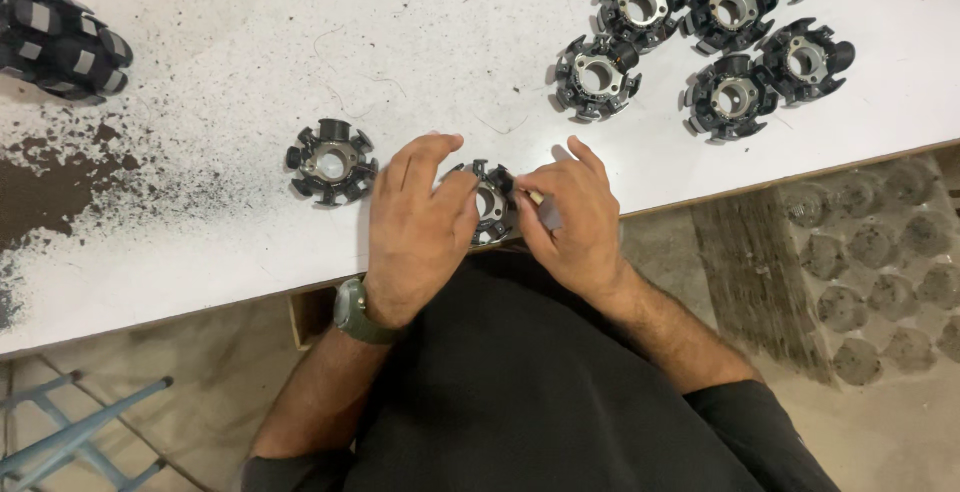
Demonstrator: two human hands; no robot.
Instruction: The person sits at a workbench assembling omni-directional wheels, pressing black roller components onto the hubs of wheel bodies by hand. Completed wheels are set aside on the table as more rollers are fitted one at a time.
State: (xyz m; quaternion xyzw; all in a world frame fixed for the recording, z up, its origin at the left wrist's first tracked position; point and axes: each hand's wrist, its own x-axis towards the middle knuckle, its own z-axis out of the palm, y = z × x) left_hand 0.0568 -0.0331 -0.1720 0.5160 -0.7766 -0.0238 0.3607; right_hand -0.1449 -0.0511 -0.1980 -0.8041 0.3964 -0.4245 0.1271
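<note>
With left hand (418, 227) fingers clamping the black stator core (491, 202) and right hand (572, 220) fingers pinching a small tool (536, 198), a slip could jab the fingertips beside it.

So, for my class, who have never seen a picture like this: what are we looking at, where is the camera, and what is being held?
The camera sits on a person's head and looks down at their own two bare hands; no machine is involved. The left hand and right hand both hold one black toothed ring part at the edge of a white table. The right hand also pinches a small tool; I cannot tell what kind. One similar part lies alone to the left, a group of them lies further away, and dark grit is spread on the left.
</note>
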